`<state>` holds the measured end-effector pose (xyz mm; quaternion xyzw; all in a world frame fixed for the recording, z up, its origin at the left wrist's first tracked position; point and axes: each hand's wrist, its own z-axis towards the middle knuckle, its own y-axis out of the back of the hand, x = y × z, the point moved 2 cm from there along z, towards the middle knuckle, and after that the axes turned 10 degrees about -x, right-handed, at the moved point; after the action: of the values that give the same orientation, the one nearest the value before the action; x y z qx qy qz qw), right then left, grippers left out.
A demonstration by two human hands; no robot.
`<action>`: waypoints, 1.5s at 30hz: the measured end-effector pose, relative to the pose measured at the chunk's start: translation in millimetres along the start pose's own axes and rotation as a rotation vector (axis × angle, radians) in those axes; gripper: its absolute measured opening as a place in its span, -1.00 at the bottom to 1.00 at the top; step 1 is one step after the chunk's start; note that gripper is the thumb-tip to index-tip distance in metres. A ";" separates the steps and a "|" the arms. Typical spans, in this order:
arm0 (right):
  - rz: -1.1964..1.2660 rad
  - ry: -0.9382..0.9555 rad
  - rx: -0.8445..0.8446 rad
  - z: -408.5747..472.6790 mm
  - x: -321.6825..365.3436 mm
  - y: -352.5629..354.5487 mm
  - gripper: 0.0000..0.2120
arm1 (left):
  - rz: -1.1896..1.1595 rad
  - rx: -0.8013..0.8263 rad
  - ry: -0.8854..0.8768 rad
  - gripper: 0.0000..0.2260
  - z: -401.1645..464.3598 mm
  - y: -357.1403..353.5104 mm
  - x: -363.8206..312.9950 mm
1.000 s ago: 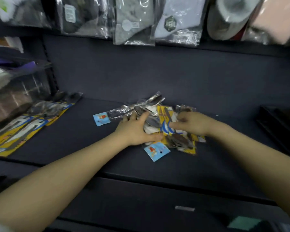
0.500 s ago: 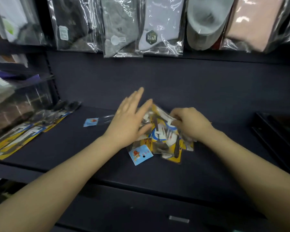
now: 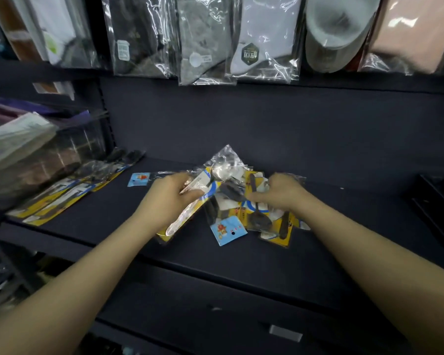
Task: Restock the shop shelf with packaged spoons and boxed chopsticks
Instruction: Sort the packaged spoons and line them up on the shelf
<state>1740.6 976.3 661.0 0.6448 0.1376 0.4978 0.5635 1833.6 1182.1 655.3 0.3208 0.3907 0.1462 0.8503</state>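
On shelf, left hand now grips spoon pack, lifted.

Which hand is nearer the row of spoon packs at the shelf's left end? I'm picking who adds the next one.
Left. The left hand is nearer the row of spoon packs; the right hand is farther right, across the heap.

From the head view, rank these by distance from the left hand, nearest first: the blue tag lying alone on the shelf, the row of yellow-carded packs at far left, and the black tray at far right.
Measured from the left hand:
1. Blue tag, just left of the hand, toward the back.
2. Yellow-carded packs, further left along the shelf.
3. Black tray, far right, beyond the right hand.
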 end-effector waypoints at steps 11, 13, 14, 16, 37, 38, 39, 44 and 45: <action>0.003 -0.046 -0.188 25.9 3.7 -0.6 -0.89 | -0.026 -0.061 0.204 -0.82 -6.9 12.2 40.8; 0.064 0.088 -0.294 26.1 14.3 9.9 -0.94 | 0.042 -0.075 0.175 -0.82 -1.2 19.7 47.6; 0.070 0.164 -0.327 25.3 24.0 11.8 -0.91 | 0.066 -0.087 0.165 -0.82 2.2 24.6 52.9; 0.085 0.347 -0.375 19.4 52.8 9.8 -0.87 | 0.113 -0.120 0.162 -0.80 9.5 37.6 66.6; -0.304 1.165 0.076 21.8 252.4 -159.3 -0.72 | 0.197 0.274 -0.259 -0.40 19.9 130.7 212.5; -0.309 1.092 0.083 25.6 250.3 -161.4 -0.67 | 0.182 0.300 -0.271 -0.34 16.3 132.8 215.4; -0.281 1.006 0.073 31.3 247.2 -162.1 -0.61 | 0.179 0.315 -0.293 -0.28 13.2 133.1 218.6; -0.053 0.548 0.178 60.7 223.9 -167.1 -0.41 | 0.234 0.417 -0.350 -0.13 7.9 122.5 222.0; -0.042 0.493 0.191 63.6 220.6 -169.0 -0.41 | 0.243 0.426 -0.347 -0.12 8.8 120.6 220.9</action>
<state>1959.0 1157.0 630.8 0.5512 0.3304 0.6129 0.4596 1984.5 1379.2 613.1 0.5566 0.2202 0.1045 0.7942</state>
